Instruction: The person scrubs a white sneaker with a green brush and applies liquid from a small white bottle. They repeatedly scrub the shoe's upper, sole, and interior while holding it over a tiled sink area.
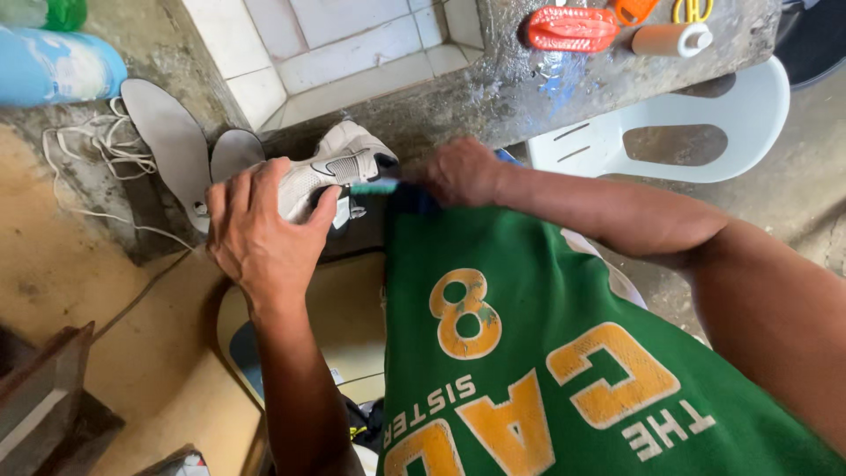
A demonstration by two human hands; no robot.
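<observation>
My left hand (pixel 261 231) grips a white sneaker (pixel 339 160) from above, holding it against the edge of a wet concrete counter (pixel 529 84). Its laces are out. My right hand (pixel 463 172) is closed around a small brush with a teal handle (pixel 374 186), whose tip touches the shoe's side. The brush's bristles are hidden behind the shoe and my fingers. A green shirt with yellow print (pixel 546 353) fills the lower right.
Two grey insoles (pixel 172 132) and loose white laces (pixel 88 145) lie on the concrete ledge at left. An orange scrub brush (pixel 571 28) and a white bottle (pixel 671 40) rest on the counter. A white plastic chair (pixel 705 132) stands behind; a white-tiled basin (pixel 335 44) is above.
</observation>
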